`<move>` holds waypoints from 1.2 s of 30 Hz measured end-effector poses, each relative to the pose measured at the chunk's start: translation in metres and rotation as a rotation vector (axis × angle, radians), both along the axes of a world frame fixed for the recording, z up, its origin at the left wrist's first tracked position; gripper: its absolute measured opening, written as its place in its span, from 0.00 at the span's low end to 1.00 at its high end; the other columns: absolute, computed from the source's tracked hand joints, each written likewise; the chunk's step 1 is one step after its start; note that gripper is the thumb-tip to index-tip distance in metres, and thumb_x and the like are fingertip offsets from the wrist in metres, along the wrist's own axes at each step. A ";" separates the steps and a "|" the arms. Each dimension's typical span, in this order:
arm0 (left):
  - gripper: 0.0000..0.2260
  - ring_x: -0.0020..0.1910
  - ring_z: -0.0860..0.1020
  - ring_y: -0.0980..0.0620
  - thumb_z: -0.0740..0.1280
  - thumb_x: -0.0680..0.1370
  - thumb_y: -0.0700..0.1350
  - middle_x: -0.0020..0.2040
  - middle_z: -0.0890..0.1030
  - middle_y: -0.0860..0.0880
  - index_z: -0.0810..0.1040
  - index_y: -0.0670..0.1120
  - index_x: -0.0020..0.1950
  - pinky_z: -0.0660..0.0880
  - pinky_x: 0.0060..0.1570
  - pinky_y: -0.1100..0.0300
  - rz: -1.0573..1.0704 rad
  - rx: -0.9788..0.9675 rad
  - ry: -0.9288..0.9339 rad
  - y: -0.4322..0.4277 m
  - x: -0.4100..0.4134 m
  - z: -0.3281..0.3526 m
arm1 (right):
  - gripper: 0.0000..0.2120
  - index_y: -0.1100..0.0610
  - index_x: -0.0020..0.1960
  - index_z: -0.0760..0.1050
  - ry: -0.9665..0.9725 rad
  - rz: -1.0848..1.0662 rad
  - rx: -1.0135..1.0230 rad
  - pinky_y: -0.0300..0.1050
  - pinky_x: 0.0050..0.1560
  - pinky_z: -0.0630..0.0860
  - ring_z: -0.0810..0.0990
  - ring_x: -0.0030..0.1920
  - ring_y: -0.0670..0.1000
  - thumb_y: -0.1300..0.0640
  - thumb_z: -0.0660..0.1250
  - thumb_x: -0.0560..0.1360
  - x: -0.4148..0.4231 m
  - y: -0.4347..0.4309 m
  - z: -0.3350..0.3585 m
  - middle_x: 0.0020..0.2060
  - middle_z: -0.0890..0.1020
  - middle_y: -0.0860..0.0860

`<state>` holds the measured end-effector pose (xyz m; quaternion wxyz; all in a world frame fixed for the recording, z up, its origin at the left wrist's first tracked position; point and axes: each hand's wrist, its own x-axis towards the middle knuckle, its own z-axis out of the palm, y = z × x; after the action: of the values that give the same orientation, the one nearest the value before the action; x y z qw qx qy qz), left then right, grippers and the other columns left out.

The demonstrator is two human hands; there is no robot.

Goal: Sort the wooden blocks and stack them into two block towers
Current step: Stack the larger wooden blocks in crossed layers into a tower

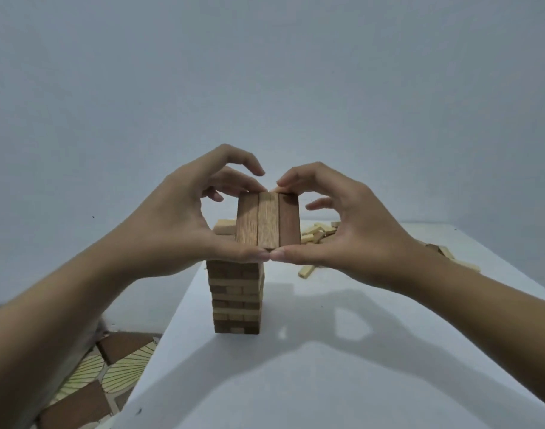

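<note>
Framing: head view looks forward and down over a white table [342, 382], both bare forearms reaching in from the bottom corners.
Floor: patterned brown and cream tiles [91, 376] show past the table's left edge, near the bottom left.
Dark tower [236, 300]: stands on the table near its left edge, upright, layers of brown blocks laid crosswise in turn; some lower layers look paler.
Top layer [267, 222]: three dark blocks side by side, long sides touching, lying flat on the tower's top and running away from the camera.
Left hand [184, 218]: thumb pressed along the near ends of the top layer, fingers curled over the far ends; clamped on that layer from the left half.
Right hand [345, 224]: mirrors it, thumb on the near ends, index finger on the far edge, other fingers spread loose to the right; also gripping the layer.
Thumbs: tips meet just in front of the middle block.
Loose blocks [319, 235]: pale pieces scattered on the table behind the right hand, one pale block [307, 271] lying alone nearer.
Pale stack [224, 227]: light blocks just behind the dark tower, mostly hidden; height cannot be told.
Wall [265, 72]: plain grey-blue, behind everything.
</note>
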<state>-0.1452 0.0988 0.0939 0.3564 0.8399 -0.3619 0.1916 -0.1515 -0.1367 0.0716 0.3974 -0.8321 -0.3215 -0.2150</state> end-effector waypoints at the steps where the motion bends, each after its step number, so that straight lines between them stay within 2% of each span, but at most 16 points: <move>1: 0.36 0.61 0.80 0.52 0.81 0.59 0.62 0.56 0.84 0.57 0.73 0.56 0.63 0.71 0.53 0.54 0.007 0.003 0.009 0.005 0.003 0.000 | 0.33 0.47 0.64 0.74 0.013 -0.003 -0.009 0.49 0.63 0.77 0.77 0.65 0.41 0.50 0.85 0.63 0.003 0.005 0.002 0.57 0.82 0.39; 8: 0.38 0.60 0.80 0.54 0.82 0.59 0.62 0.55 0.85 0.57 0.73 0.57 0.64 0.72 0.54 0.57 0.042 0.030 0.076 0.030 0.024 0.005 | 0.30 0.44 0.60 0.78 0.117 -0.001 -0.061 0.49 0.63 0.78 0.78 0.62 0.38 0.49 0.85 0.62 0.025 0.027 0.017 0.55 0.83 0.39; 12: 0.38 0.59 0.81 0.56 0.83 0.60 0.62 0.54 0.85 0.59 0.72 0.60 0.65 0.71 0.55 0.60 0.054 0.082 0.159 0.040 0.038 0.012 | 0.32 0.41 0.61 0.76 0.219 -0.009 -0.069 0.46 0.63 0.78 0.80 0.60 0.37 0.47 0.85 0.60 0.038 0.037 0.024 0.54 0.84 0.40; 17: 0.37 0.59 0.80 0.55 0.81 0.59 0.63 0.54 0.85 0.59 0.72 0.61 0.65 0.74 0.58 0.56 0.059 0.098 0.231 0.047 0.054 0.008 | 0.32 0.39 0.60 0.76 0.293 -0.027 -0.094 0.48 0.65 0.76 0.80 0.57 0.35 0.44 0.84 0.60 0.051 0.045 0.023 0.51 0.86 0.40; 23: 0.37 0.60 0.80 0.57 0.81 0.60 0.61 0.55 0.85 0.58 0.72 0.62 0.66 0.71 0.58 0.57 0.035 0.104 0.272 0.047 0.064 -0.001 | 0.33 0.35 0.59 0.75 0.308 -0.072 -0.143 0.49 0.67 0.74 0.80 0.56 0.33 0.39 0.83 0.58 0.051 0.045 0.019 0.49 0.85 0.36; 28: 0.35 0.62 0.79 0.56 0.82 0.64 0.58 0.56 0.85 0.56 0.71 0.61 0.68 0.72 0.61 0.55 0.012 0.153 0.270 0.044 0.069 -0.008 | 0.35 0.34 0.60 0.73 0.361 -0.084 -0.158 0.54 0.62 0.80 0.80 0.55 0.35 0.36 0.81 0.55 0.048 0.044 0.017 0.51 0.85 0.38; 30: 0.35 0.63 0.78 0.56 0.82 0.65 0.59 0.57 0.84 0.57 0.71 0.61 0.68 0.72 0.61 0.54 0.006 0.163 0.277 0.044 0.070 -0.011 | 0.34 0.32 0.60 0.73 0.382 -0.080 -0.159 0.58 0.59 0.82 0.80 0.56 0.35 0.37 0.82 0.56 0.047 0.044 0.015 0.51 0.85 0.36; 34: 0.38 0.65 0.77 0.57 0.78 0.62 0.65 0.58 0.83 0.59 0.69 0.63 0.69 0.72 0.60 0.54 0.000 0.145 0.291 0.046 0.069 -0.016 | 0.35 0.35 0.62 0.72 0.386 -0.076 -0.136 0.54 0.66 0.76 0.80 0.57 0.36 0.38 0.81 0.58 0.046 0.043 0.012 0.52 0.85 0.39; 36: 0.37 0.65 0.77 0.58 0.78 0.62 0.65 0.60 0.82 0.60 0.69 0.64 0.69 0.72 0.60 0.54 -0.004 0.112 0.302 0.049 0.068 -0.017 | 0.34 0.35 0.62 0.73 0.405 -0.068 -0.084 0.55 0.64 0.78 0.81 0.58 0.37 0.36 0.79 0.59 0.045 0.042 0.010 0.55 0.85 0.40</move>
<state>-0.0770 0.1475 0.0765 0.3597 0.8770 -0.3157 0.0419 -0.1064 -0.0946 0.0813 0.4113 -0.8846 -0.2155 -0.0431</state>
